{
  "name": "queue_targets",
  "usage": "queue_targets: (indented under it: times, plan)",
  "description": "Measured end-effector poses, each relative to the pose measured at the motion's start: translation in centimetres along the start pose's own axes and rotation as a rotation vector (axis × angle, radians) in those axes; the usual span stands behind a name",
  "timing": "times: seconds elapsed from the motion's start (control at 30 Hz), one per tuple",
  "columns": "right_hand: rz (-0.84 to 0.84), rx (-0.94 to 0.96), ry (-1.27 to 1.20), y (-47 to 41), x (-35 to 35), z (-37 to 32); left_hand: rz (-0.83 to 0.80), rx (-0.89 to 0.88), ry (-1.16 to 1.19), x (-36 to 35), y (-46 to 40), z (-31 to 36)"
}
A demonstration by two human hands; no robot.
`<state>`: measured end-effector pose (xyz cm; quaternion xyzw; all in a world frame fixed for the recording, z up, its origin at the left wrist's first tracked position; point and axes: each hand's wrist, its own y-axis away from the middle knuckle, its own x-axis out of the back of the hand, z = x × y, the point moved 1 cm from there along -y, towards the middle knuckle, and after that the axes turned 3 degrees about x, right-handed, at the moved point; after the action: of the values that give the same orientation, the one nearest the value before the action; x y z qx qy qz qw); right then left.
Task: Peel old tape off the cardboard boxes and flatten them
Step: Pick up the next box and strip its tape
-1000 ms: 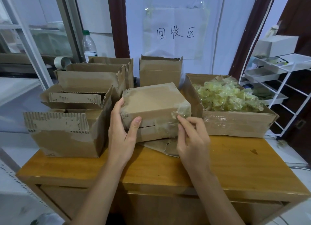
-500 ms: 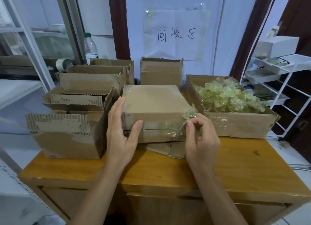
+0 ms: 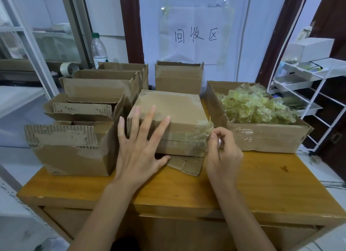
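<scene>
I am spreading my left hand [image 3: 139, 147] with straight fingers against the front left of a closed cardboard box [image 3: 174, 108] sitting mid-surface on a scrap of flat cardboard [image 3: 189, 165]. My right hand [image 3: 221, 153] is making a tight pinching grip on a crinkled strip of clear tape [image 3: 203, 132] lifting from the box's front right corner. An open box [image 3: 262, 136] heaped with peeled tape is standing just right of it, and open empty boxes [image 3: 74, 147] are crowding the left of the wooden surface [image 3: 262, 183].
</scene>
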<state>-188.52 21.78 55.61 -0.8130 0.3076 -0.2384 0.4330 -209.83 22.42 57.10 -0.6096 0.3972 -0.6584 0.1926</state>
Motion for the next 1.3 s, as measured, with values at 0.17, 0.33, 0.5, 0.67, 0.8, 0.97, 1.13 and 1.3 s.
queue_targets:
  times: [0.17,0.33,0.5,0.67,0.8,0.97,1.13,1.3]
  plan:
    - [-0.002,-0.09,-0.065,0.0,0.2,0.3,0.076,-0.078,-0.049,0.0,-0.9,0.0]
    - [-0.01,-0.094,-0.132,0.1,0.7,-0.5,0.128,-0.096,-0.005,1.0,-1.8,0.1]
    - [-0.049,0.036,-0.131,-1.0,1.9,-2.2,0.161,-0.14,-0.029,3.9,-3.4,0.8]
    - [0.03,0.121,-0.093,-3.7,3.4,-4.5,0.15,-0.145,0.008,7.6,-5.4,1.3]
    - [0.022,0.097,-0.077,-4.9,4.3,-5.3,0.066,-0.109,0.042,9.1,-5.9,1.2]
    - [-0.035,0.085,-0.029,-4.8,5.1,-5.2,-0.068,-0.109,0.055,9.0,-4.8,1.0]
    - [-0.085,0.13,0.023,-3.9,4.3,-4.3,-0.147,-0.072,0.075,7.8,-4.0,1.0]
    - [-0.124,0.077,-0.035,-3.2,3.9,-4.1,-0.139,-0.059,0.07,7.3,-4.4,0.9]
